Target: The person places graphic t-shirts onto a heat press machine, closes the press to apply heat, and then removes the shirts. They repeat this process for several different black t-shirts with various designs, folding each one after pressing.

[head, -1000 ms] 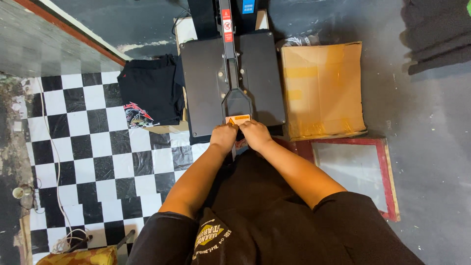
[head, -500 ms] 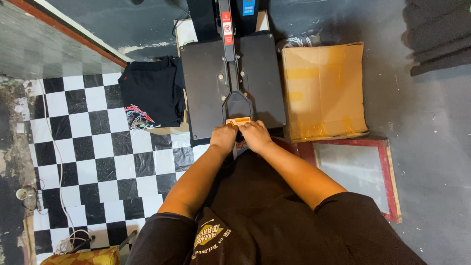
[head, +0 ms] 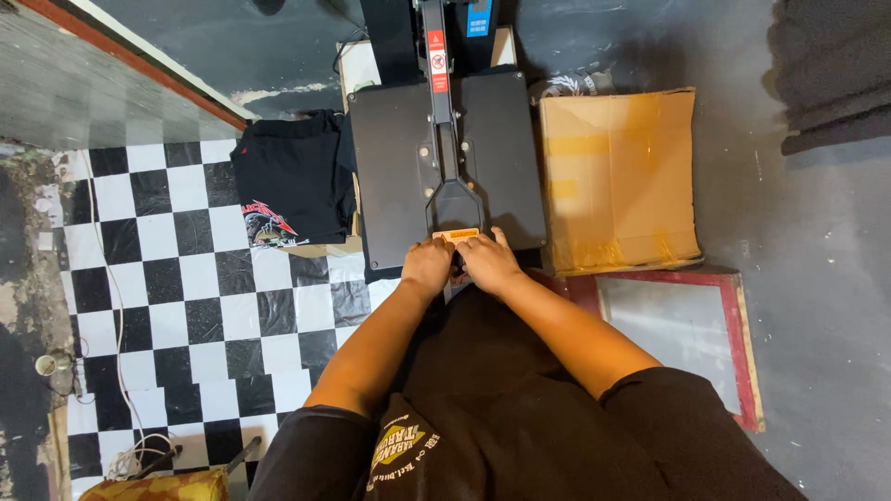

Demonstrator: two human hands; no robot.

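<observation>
Both hands stay on heat press handle [head: 454,206] at front edge of closed black platen [head: 390,167]. Left hand [head: 427,266] and right hand [head: 489,261] side by side, fingers curled, likely gripping handle end; grip itself hidden. Since earlier frame: little change, hands shifted slightly, press remains shut. Folded black printed shirt [head: 288,186] lies left, cardboard box [head: 617,176] right.

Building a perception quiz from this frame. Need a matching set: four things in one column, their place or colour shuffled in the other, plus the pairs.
Things:
1. cardboard box
2. folded black shirt
3. red-framed screen
4. both hands

Descriptions:
A. left of the heat press
B. on the press handle's near end
C. brown, right of the press
D. flat on the floor, nearer than the box

Pairs: 1-C, 2-A, 3-D, 4-B
</observation>
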